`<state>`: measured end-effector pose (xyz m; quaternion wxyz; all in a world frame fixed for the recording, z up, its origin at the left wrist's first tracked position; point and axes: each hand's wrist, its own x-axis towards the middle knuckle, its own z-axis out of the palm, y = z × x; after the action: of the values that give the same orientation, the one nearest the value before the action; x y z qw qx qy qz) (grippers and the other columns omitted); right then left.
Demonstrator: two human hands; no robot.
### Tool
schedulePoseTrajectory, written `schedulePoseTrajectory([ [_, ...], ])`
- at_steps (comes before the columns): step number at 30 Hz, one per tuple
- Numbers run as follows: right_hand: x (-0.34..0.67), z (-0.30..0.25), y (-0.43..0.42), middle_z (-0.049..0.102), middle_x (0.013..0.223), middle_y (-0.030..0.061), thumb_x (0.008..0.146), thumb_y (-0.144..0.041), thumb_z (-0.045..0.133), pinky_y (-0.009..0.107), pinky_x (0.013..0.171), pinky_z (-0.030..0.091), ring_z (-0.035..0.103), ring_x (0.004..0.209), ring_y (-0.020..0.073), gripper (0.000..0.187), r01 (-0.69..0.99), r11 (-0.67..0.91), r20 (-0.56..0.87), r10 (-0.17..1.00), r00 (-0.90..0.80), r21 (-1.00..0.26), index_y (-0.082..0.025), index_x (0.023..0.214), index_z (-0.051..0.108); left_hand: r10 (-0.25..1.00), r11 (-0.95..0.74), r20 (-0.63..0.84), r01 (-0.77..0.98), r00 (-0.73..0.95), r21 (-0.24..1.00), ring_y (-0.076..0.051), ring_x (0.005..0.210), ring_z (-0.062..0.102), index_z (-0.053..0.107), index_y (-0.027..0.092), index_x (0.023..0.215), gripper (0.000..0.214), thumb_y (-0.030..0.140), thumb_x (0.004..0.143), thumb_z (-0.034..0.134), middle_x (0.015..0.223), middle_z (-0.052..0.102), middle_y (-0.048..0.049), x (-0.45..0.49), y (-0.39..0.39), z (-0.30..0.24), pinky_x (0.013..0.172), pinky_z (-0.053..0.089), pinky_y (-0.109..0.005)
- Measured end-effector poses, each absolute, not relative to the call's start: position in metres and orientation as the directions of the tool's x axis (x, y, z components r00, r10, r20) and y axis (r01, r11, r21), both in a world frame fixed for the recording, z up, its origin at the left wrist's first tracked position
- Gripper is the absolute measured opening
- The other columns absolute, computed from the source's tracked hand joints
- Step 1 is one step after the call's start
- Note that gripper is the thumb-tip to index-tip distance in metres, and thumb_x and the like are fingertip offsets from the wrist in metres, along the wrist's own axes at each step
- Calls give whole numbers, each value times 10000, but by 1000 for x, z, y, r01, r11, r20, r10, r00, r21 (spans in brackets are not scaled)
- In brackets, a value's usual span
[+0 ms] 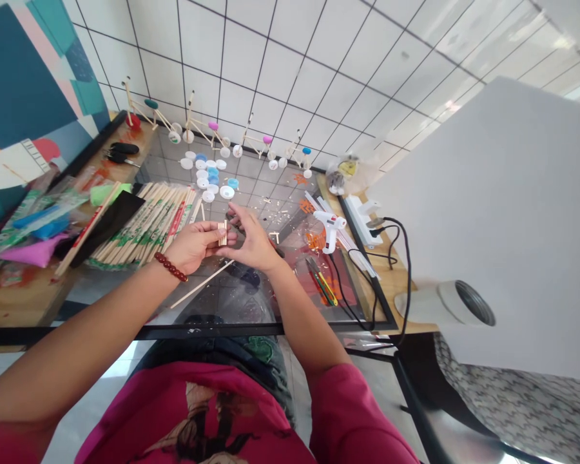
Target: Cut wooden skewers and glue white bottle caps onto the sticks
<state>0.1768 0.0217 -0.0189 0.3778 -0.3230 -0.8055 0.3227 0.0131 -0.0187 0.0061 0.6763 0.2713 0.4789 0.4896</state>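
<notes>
My left hand (pixel 193 246), with a beaded bracelet on its wrist, pinches a small bundle of short wooden stick pieces (pixel 223 233) between thumb and fingers. Just to its right, my right hand (pixel 255 240) curves around the bundle with thumb and fingers apart. Its thumb tip comes close to the left fingertips; whether they touch I cannot tell. Below the hands a long thin stick (pixel 202 284) lies slanted on the glass tabletop. White and blue bottle caps (pixel 212 174) sit beyond my fingers.
Packed chopsticks (pixel 145 225) lie to the left. A white glue gun (pixel 330 229) rests on the right, its cord trailing past cutters and a yellow-handled knife (pixel 327 290). Several stick models with cap wheels (pixel 214 132) line the back wall. A power strip (pixel 362 219) is at the right edge.
</notes>
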Motion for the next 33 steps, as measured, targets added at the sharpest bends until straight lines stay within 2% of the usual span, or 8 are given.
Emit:
schedulePoseTrajectory([
  [3, 176, -18, 20, 513, 1369, 120, 691, -322, 823, 420, 1012, 475, 567, 1127, 250, 909, 306, 611, 430, 759, -489, -730, -263, 1487, 388, 923, 371, -380, -387, 58, 844, -175, 715, 718, 700, 112, 737, 129, 136, 691, 818, 794, 759, -112, 14, -19, 7, 597, 560, -226],
  [7, 177, -18, 22, 587, 1279, 113, 697, -374, 831, 405, 987, 488, 595, 1086, 244, 799, 229, 601, 430, 744, -511, -766, -238, 1410, 497, 941, 320, -338, -351, 10, 880, -185, 718, 710, 722, 121, 760, 175, 186, 652, 843, 763, 753, -93, 15, -21, 9, 609, 569, -254],
  [11, 178, -19, 26, 687, 1073, 67, 852, -406, 686, 354, 917, 511, 640, 977, 194, 277, 148, 518, 411, 795, -446, -842, -230, 1065, 711, 967, 243, -255, -274, -9, 931, -182, 720, 702, 751, 128, 786, 268, 261, 593, 882, 735, 742, -64, 16, -22, 7, 678, 585, -288],
  [13, 177, -20, 28, 705, 971, 45, 833, -400, 694, 319, 856, 525, 651, 901, 170, 194, 111, 454, 388, 845, -367, -884, -217, 892, 722, 971, 233, -239, -252, 7, 939, -194, 735, 706, 758, 124, 799, 294, 288, 588, 882, 736, 743, -73, 16, -21, 3, 685, 585, -297],
  [17, 181, -20, 36, 681, 733, -14, 742, -424, 761, 249, 668, 538, 647, 676, 122, 263, -62, 174, 182, 966, -181, -983, -203, 828, 648, 980, 189, -196, -173, -26, 967, -231, 850, 718, 772, 151, 870, 272, 293, 646, 837, 829, 767, -84, 13, -19, -1, 727, 580, -310],
  [21, 184, -17, 39, 693, 686, -18, 640, -422, 846, 206, 595, 538, 678, 638, 118, 370, -225, -4, 42, 980, -196, -974, -197, 792, 595, 994, 61, -54, 65, -94, 996, -241, 944, 699, 792, 216, 963, 302, 228, 662, 814, 902, 775, -50, 9, -19, 2, 775, 558, -286],
  [26, 178, -17, 34, 736, 766, 16, 601, -440, 865, 229, 674, 569, 701, 696, 122, 397, -252, -8, 64, 958, -279, -968, -182, 790, 629, 986, -10, 27, 104, -165, 994, -210, 805, 682, 802, 220, 872, 220, 232, 653, 820, 824, 765, -39, 6, -16, -2, 731, 537, -267],
  [33, 178, -18, 31, 688, 668, -6, 611, -404, 842, 238, 628, 527, 649, 612, 120, 321, -44, 57, 69, 932, -357, -997, -166, 765, 690, 965, -19, -19, -141, -261, 990, -137, 653, 633, 745, 180, 722, 126, 280, 679, 808, 685, 722, -13, 4, -7, -11, 677, 518, -232],
])
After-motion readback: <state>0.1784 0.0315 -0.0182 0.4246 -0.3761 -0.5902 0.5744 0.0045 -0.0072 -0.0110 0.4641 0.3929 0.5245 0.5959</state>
